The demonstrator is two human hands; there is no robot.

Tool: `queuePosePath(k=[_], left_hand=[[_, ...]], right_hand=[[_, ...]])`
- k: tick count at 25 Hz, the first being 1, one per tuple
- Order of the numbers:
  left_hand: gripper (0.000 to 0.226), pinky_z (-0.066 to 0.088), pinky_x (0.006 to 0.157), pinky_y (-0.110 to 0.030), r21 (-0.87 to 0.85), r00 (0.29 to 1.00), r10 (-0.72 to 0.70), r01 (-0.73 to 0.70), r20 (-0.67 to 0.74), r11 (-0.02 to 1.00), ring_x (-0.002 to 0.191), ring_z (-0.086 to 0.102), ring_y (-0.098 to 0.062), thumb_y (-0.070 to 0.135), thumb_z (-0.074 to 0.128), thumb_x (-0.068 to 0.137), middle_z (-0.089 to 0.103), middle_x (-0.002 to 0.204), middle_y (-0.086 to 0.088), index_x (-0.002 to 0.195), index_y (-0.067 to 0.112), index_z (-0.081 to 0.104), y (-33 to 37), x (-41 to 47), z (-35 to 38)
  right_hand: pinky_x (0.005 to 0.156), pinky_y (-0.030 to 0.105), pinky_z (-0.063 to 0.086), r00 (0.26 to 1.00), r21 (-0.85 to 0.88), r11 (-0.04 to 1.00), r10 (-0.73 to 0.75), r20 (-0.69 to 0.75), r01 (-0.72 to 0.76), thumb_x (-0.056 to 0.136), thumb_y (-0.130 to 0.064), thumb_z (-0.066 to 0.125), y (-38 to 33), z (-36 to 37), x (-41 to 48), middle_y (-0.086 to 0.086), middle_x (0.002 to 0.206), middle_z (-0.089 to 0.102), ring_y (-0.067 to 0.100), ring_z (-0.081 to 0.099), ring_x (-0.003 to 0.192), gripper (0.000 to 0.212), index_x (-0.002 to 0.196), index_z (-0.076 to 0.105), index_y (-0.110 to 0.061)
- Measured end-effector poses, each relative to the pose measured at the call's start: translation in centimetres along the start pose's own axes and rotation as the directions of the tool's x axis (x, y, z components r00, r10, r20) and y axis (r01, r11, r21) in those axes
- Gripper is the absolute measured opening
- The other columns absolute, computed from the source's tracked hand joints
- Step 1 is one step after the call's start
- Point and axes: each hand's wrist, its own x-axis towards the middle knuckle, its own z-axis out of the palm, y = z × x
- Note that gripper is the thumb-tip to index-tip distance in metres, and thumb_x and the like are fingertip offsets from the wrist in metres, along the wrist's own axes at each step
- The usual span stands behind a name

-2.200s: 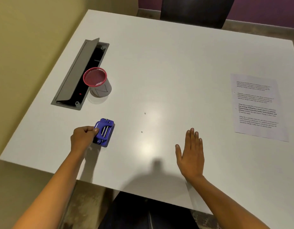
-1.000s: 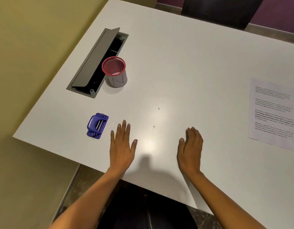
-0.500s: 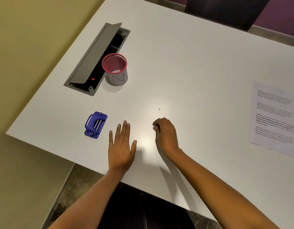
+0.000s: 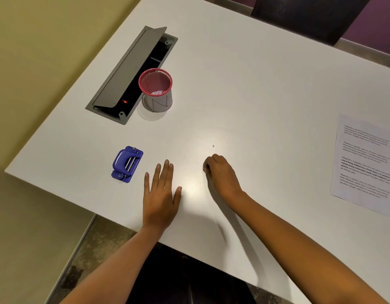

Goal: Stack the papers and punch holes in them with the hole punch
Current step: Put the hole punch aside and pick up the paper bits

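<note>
Head view looks down on our two hands over the white table. Our left hand lies flat with the fingers spread, holding nothing, just beside the blue hole punch which rests untouched near the front edge. Our right hand is curled with the fingertips pinched down against the tabletop; it seems to be picking up a tiny paper dot, but we cannot tell whether anything is actually between the fingers. Another small paper dot lies loose just beyond the knuckles. The papers sit well apart at the right edge, looking like a flat stack, and the red mesh cup with a few white bits in its bottom stands by the open cable hatch.

We judge this to be clean-up after punching. The risks are small but real: a dot that light could stick to a fingertip and drop somewhere on the way to the cup, or slide away under a dry pinch. Reaching across for the cup, our arm could nudge it toward the open hatch, spilling the bits into the slot. The second dot is easy to overlook on the pale, glossy surface
</note>
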Motion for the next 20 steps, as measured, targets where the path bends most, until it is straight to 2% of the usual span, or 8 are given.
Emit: queuePosePath(k=[6, 9, 12, 16, 20], left_hand=[[0.063, 0.01, 0.121, -0.047, -0.004, 1.0, 0.0, 0.0, -0.003, 1.0, 0.15, 0.009, -0.019, 0.039, 0.037, 0.098, 0.014, 0.161, -0.001, 0.152, 0.014, 0.017, -0.1, -0.1, 0.0], [0.063, 0.01, 0.121, -0.047, -0.005, 1.0, -0.002, 0.002, -0.001, 1.0, 0.15, 0.008, -0.019, 0.04, 0.036, 0.098, 0.014, 0.162, -0.001, 0.152, 0.014, 0.016, -0.1, 0.0, 0.0], [0.063, 0.01, 0.121, -0.048, -0.01, 1.0, -0.002, 0.002, -0.001, 1.0, 0.15, 0.009, -0.019, 0.04, 0.035, 0.099, 0.015, 0.161, -0.002, 0.152, 0.014, 0.017, -0.1, 0.0, 0.0], [0.061, 0.011, 0.121, -0.048, -0.013, 1.0, -0.002, 0.002, -0.004, 1.0, 0.15, 0.009, -0.019, 0.04, 0.033, 0.099, 0.015, 0.161, -0.001, 0.152, 0.014, 0.017, 0.0, -0.1, -0.1], [0.061, 0.01, 0.121, -0.047, -0.02, 1.0, -0.003, 0.003, -0.005, 1.0, 0.15, 0.008, -0.018, 0.039, 0.032, 0.099, 0.015, 0.161, -0.001, 0.152, 0.015, 0.017, 0.0, -0.1, -0.1]], right_hand=[[0.056, 0.031, 0.036, 0.998, 0.024, 0.998, 0.065, -0.011, -0.064, 0.079, 0.011, 0.051, 0.4, 0.6, 0.1, 0.012, 0.078, 0.057, 0.022, 0.047, 0.066, 0.016, 0.079, 0.057, -0.004], [0.06, 0.04, 0.045, 0.989, 0.159, 0.977, 0.146, -0.017, -0.142, 0.082, 0.011, 0.045, 0.5, 0.3, 0.1, 0.012, 0.08, 0.058, 0.027, 0.053, 0.07, 0.018, 0.078, 0.054, -0.005], [0.065, 0.042, 0.049, 0.995, 0.188, 0.978, 0.096, -0.002, -0.094, 0.086, 0.004, 0.05, 0.6, -0.2, 0.1, 0.009, 0.08, 0.06, 0.026, 0.056, 0.072, 0.012, 0.079, 0.056, -0.005], [0.065, 0.038, 0.05, 0.999, 0.155, 0.987, 0.037, 0.037, -0.042, 0.087, -0.008, 0.06, 0.4, -0.4, 0.4, 0.006, 0.081, 0.062, 0.022, 0.058, 0.072, 0.004, 0.083, 0.062, -0.006], [0.063, 0.043, 0.05, 0.994, 0.023, 0.998, 0.061, 0.089, -0.063, 0.084, 0.001, 0.05, -0.3, -0.6, 1.0, 0.011, 0.08, 0.061, 0.027, 0.057, 0.072, 0.012, 0.078, 0.06, -0.002]])
